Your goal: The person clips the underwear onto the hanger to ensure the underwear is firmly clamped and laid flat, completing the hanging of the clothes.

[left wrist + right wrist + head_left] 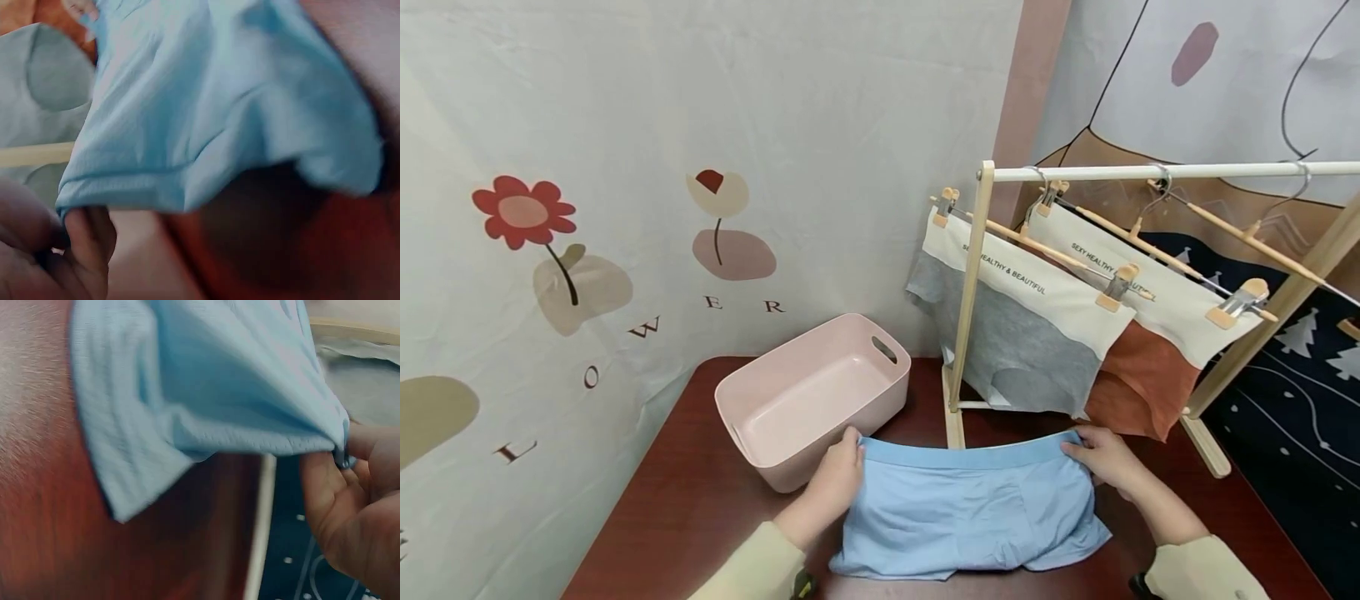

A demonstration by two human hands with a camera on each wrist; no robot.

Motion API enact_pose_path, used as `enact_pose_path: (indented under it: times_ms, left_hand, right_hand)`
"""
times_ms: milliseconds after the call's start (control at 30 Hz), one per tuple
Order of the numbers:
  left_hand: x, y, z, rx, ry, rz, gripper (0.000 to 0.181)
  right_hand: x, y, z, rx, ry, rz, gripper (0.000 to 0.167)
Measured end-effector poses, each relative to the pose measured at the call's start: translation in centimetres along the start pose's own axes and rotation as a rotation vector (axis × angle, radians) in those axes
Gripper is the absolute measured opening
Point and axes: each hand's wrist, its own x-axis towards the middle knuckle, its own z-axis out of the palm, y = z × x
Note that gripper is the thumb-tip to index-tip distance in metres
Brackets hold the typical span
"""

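Note:
Light blue boxer briefs [962,508] are stretched out by the waistband between both hands, just above the front of the table. My left hand [838,475] pinches the waistband's left end, thumb on top, close to the pink basket. At the other end my right hand [1105,457] pinches the waistband, below the hanging clothes. The left wrist view shows the blue cloth [187,112] draping from the left fingers [87,240]. In the right wrist view, a leg of the briefs hangs beside the right hand [350,500]; the fingertips are partly hidden by cloth.
A pink basket [887,400] stands on the dark red table [655,517] at the back left. The wooden rack [970,292] with a white rail [1225,172] stands at the right. Grey-and-white briefs [1030,333] and rust-and-white briefs [1150,367] hang there from clip hangers.

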Motion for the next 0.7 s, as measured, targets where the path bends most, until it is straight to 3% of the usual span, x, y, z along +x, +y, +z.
enact_pose_path:
  times_ms: [200, 367, 533, 600, 700]
  left_hand:
    - [0.8, -0.4, 3.0, 0.010, 0.140, -0.032, 0.005]
    - [1.6, -0.6, 4.9, 0.034, 0.224, -0.075, 0.007]
    - [2.0, -0.8, 5.6, 0.072, 0.262, -0.088, 0.008]
    - [2.0, -0.8, 5.6, 0.082, 0.264, -0.081, 0.008]
    - [2.0, -0.9, 5.5, 0.086, 0.261, -0.053, 0.008]
  right_hand:
    - [1.9, 1.3, 1.4, -0.154, 0.152, -0.014, 0.029]
    - [3.1, 1.7, 2.1, -0.321, 0.220, -0.045, 0.023]
    - [3.5, 1.7, 2.5, -0.458, 0.223, -0.050, 0.038]
    - [3.5, 1.8, 2.5, -0.443, 0.220, -0.038, 0.025]
    - [3.5, 1.9, 2.6, -0.436, 0.224, -0.036, 0.021]
